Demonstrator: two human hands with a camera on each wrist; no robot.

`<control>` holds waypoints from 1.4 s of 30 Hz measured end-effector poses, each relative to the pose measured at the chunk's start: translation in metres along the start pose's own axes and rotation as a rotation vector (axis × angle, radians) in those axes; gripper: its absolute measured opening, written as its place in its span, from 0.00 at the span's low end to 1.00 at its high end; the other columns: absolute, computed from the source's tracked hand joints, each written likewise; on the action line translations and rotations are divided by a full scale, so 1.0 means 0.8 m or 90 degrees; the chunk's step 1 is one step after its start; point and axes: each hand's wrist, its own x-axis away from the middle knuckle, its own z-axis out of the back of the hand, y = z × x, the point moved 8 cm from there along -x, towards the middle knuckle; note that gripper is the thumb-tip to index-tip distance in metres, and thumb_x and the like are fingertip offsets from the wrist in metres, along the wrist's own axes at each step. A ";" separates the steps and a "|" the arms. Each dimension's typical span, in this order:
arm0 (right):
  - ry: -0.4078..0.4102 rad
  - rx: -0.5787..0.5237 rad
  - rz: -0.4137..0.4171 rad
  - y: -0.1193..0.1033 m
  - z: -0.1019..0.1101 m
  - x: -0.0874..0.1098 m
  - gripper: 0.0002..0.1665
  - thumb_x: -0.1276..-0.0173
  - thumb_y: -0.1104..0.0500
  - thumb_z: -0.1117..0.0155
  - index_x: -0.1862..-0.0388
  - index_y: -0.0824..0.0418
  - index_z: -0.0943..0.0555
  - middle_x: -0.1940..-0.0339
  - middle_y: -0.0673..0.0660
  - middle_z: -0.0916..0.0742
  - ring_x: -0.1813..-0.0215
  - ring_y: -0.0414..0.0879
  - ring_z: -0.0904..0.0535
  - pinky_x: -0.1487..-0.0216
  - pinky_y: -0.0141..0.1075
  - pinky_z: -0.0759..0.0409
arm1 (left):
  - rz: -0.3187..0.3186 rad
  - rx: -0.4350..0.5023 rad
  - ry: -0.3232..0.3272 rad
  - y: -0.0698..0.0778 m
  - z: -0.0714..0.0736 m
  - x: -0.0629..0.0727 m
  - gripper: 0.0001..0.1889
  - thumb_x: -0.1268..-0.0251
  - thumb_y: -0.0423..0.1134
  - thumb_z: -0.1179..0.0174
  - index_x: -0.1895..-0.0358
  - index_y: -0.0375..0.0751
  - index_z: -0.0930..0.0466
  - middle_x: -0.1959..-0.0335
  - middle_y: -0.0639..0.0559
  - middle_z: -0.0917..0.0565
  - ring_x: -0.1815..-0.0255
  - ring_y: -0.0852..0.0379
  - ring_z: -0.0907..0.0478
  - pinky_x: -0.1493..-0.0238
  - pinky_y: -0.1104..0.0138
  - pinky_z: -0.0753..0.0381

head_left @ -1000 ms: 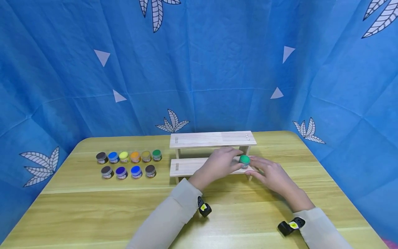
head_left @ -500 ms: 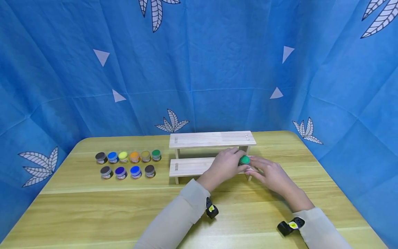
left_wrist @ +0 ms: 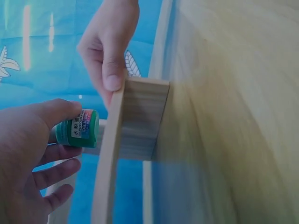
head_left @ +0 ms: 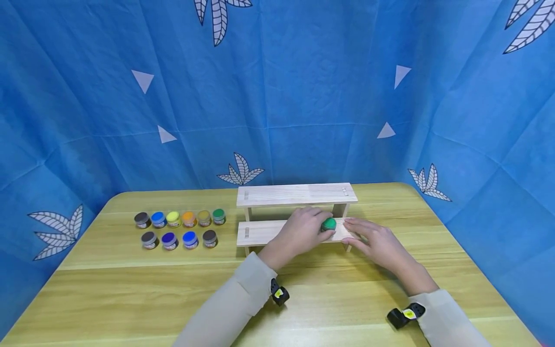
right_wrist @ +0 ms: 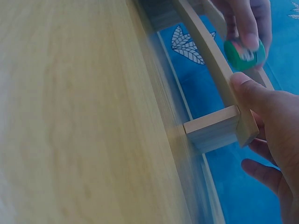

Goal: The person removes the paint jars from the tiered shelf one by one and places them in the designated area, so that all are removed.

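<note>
My left hand [head_left: 301,230] pinches a small green paint jar [head_left: 328,224] between thumb and fingers, close over the lower board of a two-step wooden shelf [head_left: 260,233]. In the left wrist view the jar [left_wrist: 78,129] shows a white label with print, and its base faces the board's top with a narrow gap. My right hand [head_left: 377,241] grips the right end of the lower board. From the right wrist view, its thumb presses the board's front edge [right_wrist: 219,79] while the fingers go behind, partly hidden.
Left of the shelf, several paint jars stand on the wooden table [head_left: 143,289] in two rows, among them a yellow jar [head_left: 173,219], an orange jar [head_left: 189,220] and a purple jar [head_left: 169,241]. The upper board [head_left: 295,193] rises behind the hands. A blue curtain [head_left: 303,96] hangs behind.
My left hand first shifted slightly right around the green jar, then moved left with it, away from the right hand. The right hand stays at the board's end.
</note>
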 end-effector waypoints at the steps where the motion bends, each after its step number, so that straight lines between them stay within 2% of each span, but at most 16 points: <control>1: 0.002 0.000 0.001 0.000 0.000 0.000 0.29 0.37 0.49 0.29 0.40 0.62 0.19 0.42 0.59 0.17 0.43 0.59 0.20 0.46 0.56 0.22 | -0.005 -0.002 0.010 -0.002 0.004 0.003 0.24 0.31 0.58 0.44 0.39 0.49 0.21 0.47 0.56 0.17 0.46 0.57 0.22 0.43 0.61 0.25; 7: 0.005 0.002 0.004 0.000 -0.001 -0.001 0.29 0.37 0.49 0.29 0.41 0.63 0.18 0.43 0.59 0.16 0.43 0.58 0.20 0.45 0.55 0.22 | -0.039 0.006 0.074 -0.014 0.026 0.022 0.22 0.32 0.54 0.40 0.42 0.44 0.19 0.53 0.55 0.16 0.51 0.58 0.22 0.43 0.63 0.25; 15: -0.007 0.005 -0.005 0.000 -0.001 0.000 0.29 0.36 0.48 0.30 0.40 0.62 0.19 0.42 0.59 0.17 0.42 0.58 0.21 0.43 0.55 0.24 | -0.020 0.033 0.051 -0.036 0.042 0.048 0.22 0.32 0.53 0.40 0.41 0.45 0.20 0.51 0.54 0.17 0.49 0.55 0.23 0.43 0.63 0.26; 22: -0.002 0.002 -0.003 -0.001 0.000 0.001 0.30 0.37 0.49 0.30 0.40 0.62 0.19 0.41 0.59 0.17 0.42 0.59 0.21 0.43 0.56 0.24 | -0.018 0.000 0.080 -0.055 0.058 0.075 0.22 0.34 0.52 0.37 0.42 0.44 0.19 0.52 0.52 0.17 0.49 0.54 0.23 0.42 0.62 0.25; 28: -0.001 0.001 -0.002 -0.001 0.001 0.001 0.29 0.37 0.49 0.29 0.40 0.62 0.19 0.41 0.59 0.17 0.42 0.59 0.21 0.44 0.56 0.24 | -0.001 0.003 0.114 -0.074 0.073 0.097 0.21 0.36 0.51 0.35 0.44 0.45 0.18 0.53 0.52 0.16 0.51 0.53 0.23 0.46 0.59 0.24; 32: 0.001 0.002 -0.003 -0.001 0.001 0.000 0.30 0.37 0.49 0.29 0.40 0.62 0.19 0.41 0.59 0.17 0.42 0.59 0.21 0.44 0.56 0.24 | 0.013 0.021 0.121 -0.088 0.083 0.113 0.21 0.37 0.49 0.34 0.45 0.43 0.17 0.53 0.51 0.16 0.52 0.52 0.23 0.48 0.58 0.23; 37: 0.000 0.002 -0.006 -0.002 0.000 0.000 0.30 0.37 0.48 0.29 0.39 0.61 0.19 0.41 0.59 0.17 0.42 0.58 0.21 0.43 0.55 0.24 | 0.053 0.025 0.115 -0.109 0.093 0.135 0.21 0.38 0.49 0.33 0.45 0.44 0.18 0.50 0.50 0.16 0.50 0.51 0.22 0.43 0.52 0.25; 42: 0.011 0.004 0.006 -0.003 0.002 0.000 0.30 0.38 0.49 0.29 0.40 0.62 0.19 0.42 0.59 0.16 0.42 0.59 0.20 0.44 0.55 0.23 | 0.092 0.030 0.127 -0.132 0.104 0.156 0.21 0.39 0.48 0.32 0.46 0.44 0.17 0.51 0.49 0.16 0.49 0.49 0.22 0.44 0.49 0.26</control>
